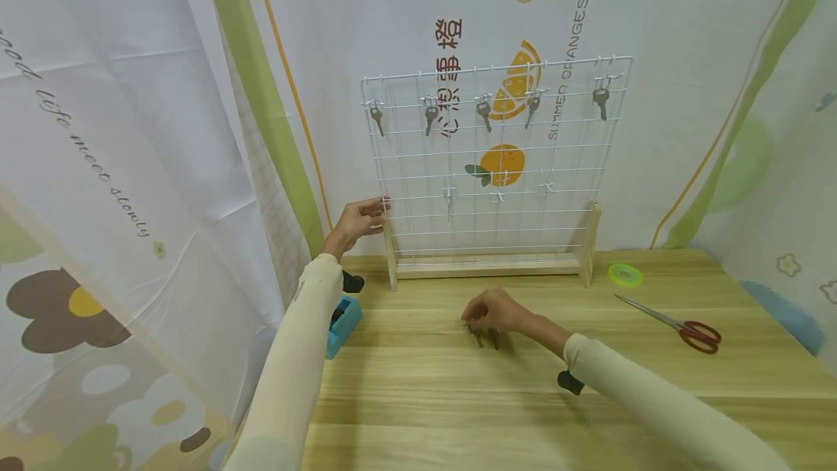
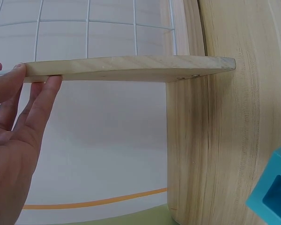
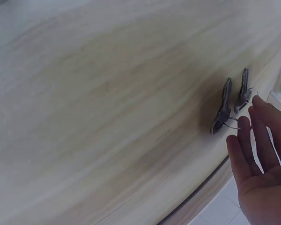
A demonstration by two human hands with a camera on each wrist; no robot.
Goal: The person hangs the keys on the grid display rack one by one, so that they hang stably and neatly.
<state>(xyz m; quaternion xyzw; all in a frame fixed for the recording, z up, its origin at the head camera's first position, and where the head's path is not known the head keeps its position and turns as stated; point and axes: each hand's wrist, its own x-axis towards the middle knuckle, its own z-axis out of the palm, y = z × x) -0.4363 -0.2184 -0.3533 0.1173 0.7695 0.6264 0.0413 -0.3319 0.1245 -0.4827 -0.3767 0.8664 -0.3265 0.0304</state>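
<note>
A white wire grid rack (image 1: 490,145) stands upright in wooden side supports at the back of the table. Several keys (image 1: 431,118) hang from hooks along its upper part; another key (image 1: 449,202) hangs lower, left of two bare hooks (image 1: 500,196). My left hand (image 1: 358,220) holds the top of the left wooden support (image 2: 112,67), thumb on one side and fingers on the other. Low over the table in front of the rack, my right hand (image 1: 497,309) pinches the ring of a key (image 3: 244,91). A second ringed key (image 3: 222,110) is beside its fingertips; whether it is held I cannot tell.
To the right lie a green tape roll (image 1: 625,275) and red-handled scissors (image 1: 698,335). A blue tape dispenser (image 1: 344,327) sits by the left forearm. Printed curtains (image 1: 294,35) hang behind and beside the wooden table (image 1: 418,398).
</note>
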